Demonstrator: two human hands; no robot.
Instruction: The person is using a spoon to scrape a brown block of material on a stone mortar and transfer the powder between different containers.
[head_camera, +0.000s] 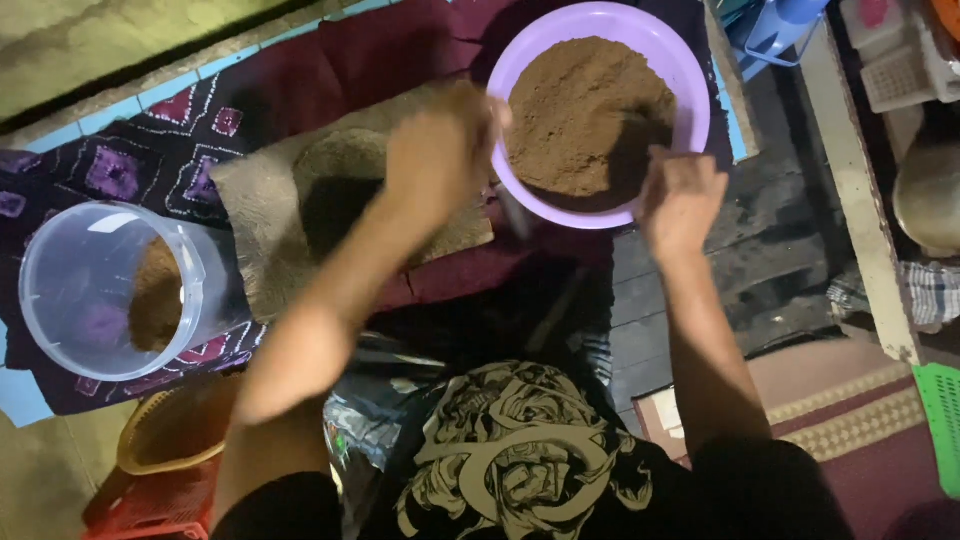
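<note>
Overhead view of a seated person working at a lilac plastic basin (690, 90) heaped with fine brown powder (585, 115), set on a dark patterned cloth (150, 160) at the upper centre of the scene. The left hand (440, 150) sits at the basin's near-left rim, its fingers curled together; motion blur hides whether they clamp the rim or a small object. The right hand (682, 200) rests at the near-right rim, fingers bent and close together, apparently touching the edge. The basin looks thin-walled and slightly flexible, and the load of powder probably makes it moderately heavy; the powder is loose and would spill if tipped, so a two-handed hold on opposite sides of the rim appears soundest. A clear plastic tub (100, 290) holding some of the same powder lies to the left, well apart, beside a tan woven mat (270, 210).
</note>
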